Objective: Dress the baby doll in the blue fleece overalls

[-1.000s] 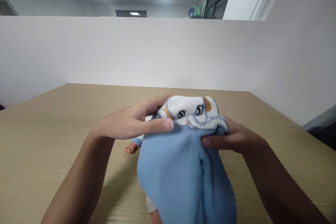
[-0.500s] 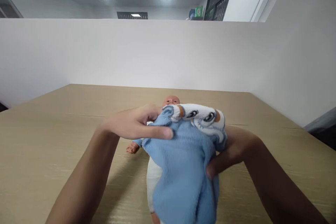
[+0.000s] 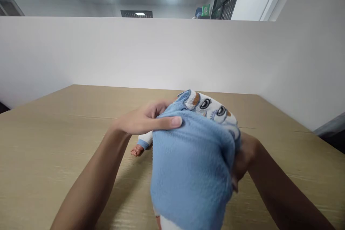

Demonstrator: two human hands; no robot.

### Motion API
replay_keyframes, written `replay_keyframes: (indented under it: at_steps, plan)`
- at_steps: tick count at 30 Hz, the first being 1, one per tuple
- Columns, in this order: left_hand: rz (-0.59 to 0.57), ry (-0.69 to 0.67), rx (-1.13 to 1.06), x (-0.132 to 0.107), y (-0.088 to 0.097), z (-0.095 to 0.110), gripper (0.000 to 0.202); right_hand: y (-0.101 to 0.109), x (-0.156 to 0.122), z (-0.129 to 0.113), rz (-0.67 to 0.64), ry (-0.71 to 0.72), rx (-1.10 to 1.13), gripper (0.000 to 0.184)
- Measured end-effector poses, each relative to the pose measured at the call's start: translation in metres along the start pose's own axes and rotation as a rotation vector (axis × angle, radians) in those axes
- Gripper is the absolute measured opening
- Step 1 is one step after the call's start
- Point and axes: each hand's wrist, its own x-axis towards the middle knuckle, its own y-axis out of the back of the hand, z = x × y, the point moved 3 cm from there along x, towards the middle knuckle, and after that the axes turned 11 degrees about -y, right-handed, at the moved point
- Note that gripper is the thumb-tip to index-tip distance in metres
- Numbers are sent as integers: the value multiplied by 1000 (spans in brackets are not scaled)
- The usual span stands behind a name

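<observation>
A fluffy blue baby garment (image 3: 188, 165) with a white cartoon face along its upper part hangs in front of me. My left hand (image 3: 151, 116) pinches its upper left edge, thumb on the near side and fingers behind the cloth. At the right edge my right hand (image 3: 244, 154) grips the cloth, its fingers partly hidden by the fabric. Behind the garment lies a baby doll; its small hand (image 3: 137, 150) and a white sleeve with a blue cuff (image 3: 145, 140) stick out on the left. The doll's head and most of its body are covered from view.
The doll lies on a wide tan table top (image 3: 67, 143). A white partition (image 3: 161, 54) rises at the table's far edge, and a white wall stands on the right. Beyond the partition, a green package (image 3: 205, 10) shows near a dark-framed window.
Both hands have raised and spread the garment, so it looks wider and flatter. The cartoon face has lifted and tilted, and the doll's head is now hidden. More of the white sleeve shows.
</observation>
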Motion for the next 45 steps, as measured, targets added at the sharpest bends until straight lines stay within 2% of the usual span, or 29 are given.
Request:
replay_keyframes:
  at_steps: [3, 5, 7, 9, 11, 13, 15, 18, 21, 25, 27, 29, 31, 32, 35, 39, 42, 45]
  plan:
    - [-152, 88, -99, -5, -3, -9, 37, 12, -16, 12, 351, -32, 148, 43]
    - [-123, 134, -142, -7, -2, -16, 39, 12, -19, 13, 445, -66, 194, 52]
    - [15, 72, -164, -5, 0, -22, 36, 3, -13, 7, 329, -135, 190, 54]
    - [108, -7, -181, -3, -2, -25, 34, -7, -4, -2, 117, -169, 177, 50]
    - [111, -7, -190, 0, -8, -26, 33, -12, 2, -10, -51, -128, 148, 52]
    - [94, 46, -192, 2, -16, -25, 32, -8, 1, -9, -59, -83, 131, 59]
    - [106, 75, -191, 3, -24, -22, 34, 1, -4, -1, 61, -75, 148, 61]
    - [70, 93, -195, 1, -33, -21, 47, 17, -13, 17, 339, -74, 231, 62]
    - [54, 113, -238, -6, -38, -28, 51, 18, -13, 31, 513, -91, 332, 68]
    - [212, 102, -299, -23, -41, -39, 44, -4, -7, 35, 592, -206, 429, 73]
    - [262, 107, -282, -33, -47, -42, 45, -20, -5, 28, 556, -185, 417, 77]
    - [309, 138, -248, -44, -56, -43, 46, -36, -2, 17, 473, -142, 329, 79]
    - [342, 176, -227, -53, -68, -43, 47, -49, -1, 9, 451, -126, 221, 77]
    - [356, 184, -221, -57, -75, -41, 47, -54, -1, 6, 483, -129, 181, 74]
    - [429, 197, -188, -68, -98, -36, 44, -65, -2, 6, 689, -112, 141, 58]
    - [583, 212, -139, -81, -130, -29, 48, -80, -3, 12, 924, -147, 152, 50]
    - [661, 238, -121, -94, -152, -28, 57, -95, -3, 14, 1010, -245, 117, 46]
    - [779, 303, -79, -112, -166, -35, 55, -113, -1, 15, 1018, -392, -5, 42]
